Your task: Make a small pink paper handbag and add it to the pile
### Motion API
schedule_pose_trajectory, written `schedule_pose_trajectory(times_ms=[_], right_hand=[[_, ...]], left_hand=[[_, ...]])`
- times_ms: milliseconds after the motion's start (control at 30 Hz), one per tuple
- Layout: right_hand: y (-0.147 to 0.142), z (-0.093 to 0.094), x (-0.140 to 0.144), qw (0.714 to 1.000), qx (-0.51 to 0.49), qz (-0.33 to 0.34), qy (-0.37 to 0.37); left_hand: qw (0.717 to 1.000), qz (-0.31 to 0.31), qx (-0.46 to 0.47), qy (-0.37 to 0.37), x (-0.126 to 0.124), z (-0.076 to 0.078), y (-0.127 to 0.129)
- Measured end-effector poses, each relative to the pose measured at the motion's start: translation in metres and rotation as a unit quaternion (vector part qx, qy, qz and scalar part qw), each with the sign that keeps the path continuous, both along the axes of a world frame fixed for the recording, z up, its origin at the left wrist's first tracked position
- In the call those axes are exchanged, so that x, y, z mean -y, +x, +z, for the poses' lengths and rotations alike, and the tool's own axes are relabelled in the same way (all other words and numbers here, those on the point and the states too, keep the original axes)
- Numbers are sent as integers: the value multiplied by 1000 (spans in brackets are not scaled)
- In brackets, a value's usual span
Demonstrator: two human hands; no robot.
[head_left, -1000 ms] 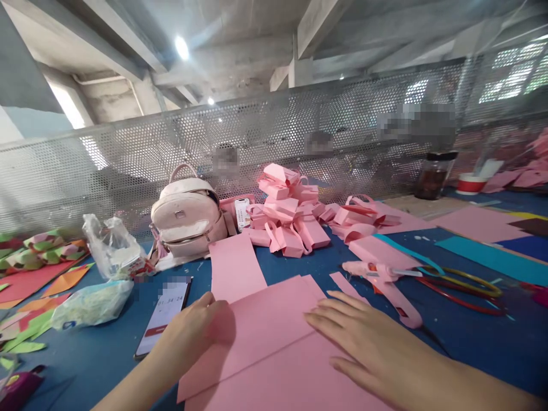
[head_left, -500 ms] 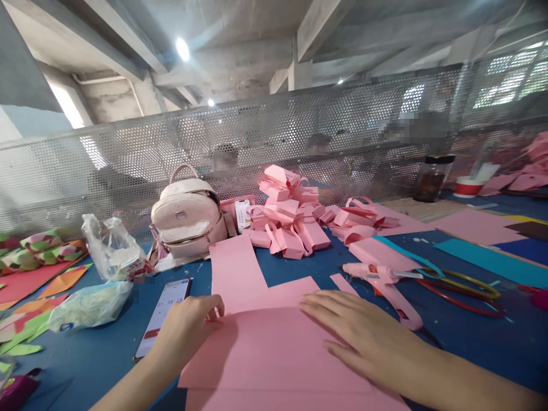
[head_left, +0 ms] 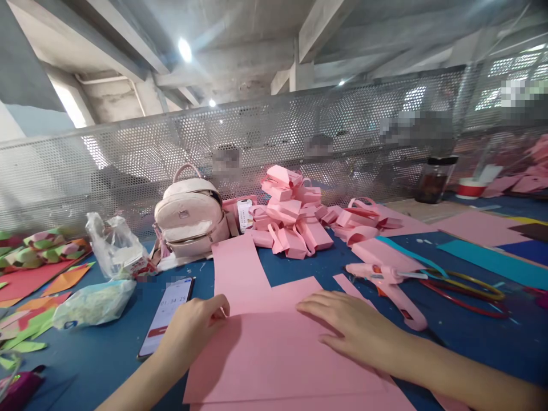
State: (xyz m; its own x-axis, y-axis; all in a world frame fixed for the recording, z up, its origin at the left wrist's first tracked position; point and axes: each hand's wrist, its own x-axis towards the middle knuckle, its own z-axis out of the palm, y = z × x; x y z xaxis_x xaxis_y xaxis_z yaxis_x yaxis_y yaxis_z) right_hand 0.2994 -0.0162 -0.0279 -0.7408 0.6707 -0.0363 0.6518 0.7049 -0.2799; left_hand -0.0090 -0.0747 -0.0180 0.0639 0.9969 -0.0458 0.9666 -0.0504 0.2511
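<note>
A large pink paper sheet lies folded over on the blue table right in front of me. My left hand pinches its upper left corner with curled fingers. My right hand lies flat, palm down, on the sheet's upper right part. More pink paper lies flat just beyond the fold.
A phone lies left of my left hand. A pink glue gun and coloured cords lie to the right. Behind stand a pale backpack, a heap of pink paper bags, plastic bags and a perforated metal screen.
The top pink sheet has been brought toward me and squared up over the lower one. Both hands have shifted slightly along its upper edge.
</note>
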Motion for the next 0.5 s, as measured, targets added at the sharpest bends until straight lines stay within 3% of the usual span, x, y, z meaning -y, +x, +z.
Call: schedule_pose_trajectory(times_ms=[267,500], right_hand=[[-1,-2,0,1000,-5,-6,-6],[-4,4,-1,998,-52,-27,-37]], left_hand=[[999,-30,18,30,0,-10,-10],[988,-82,48,119,1,-8,-12]])
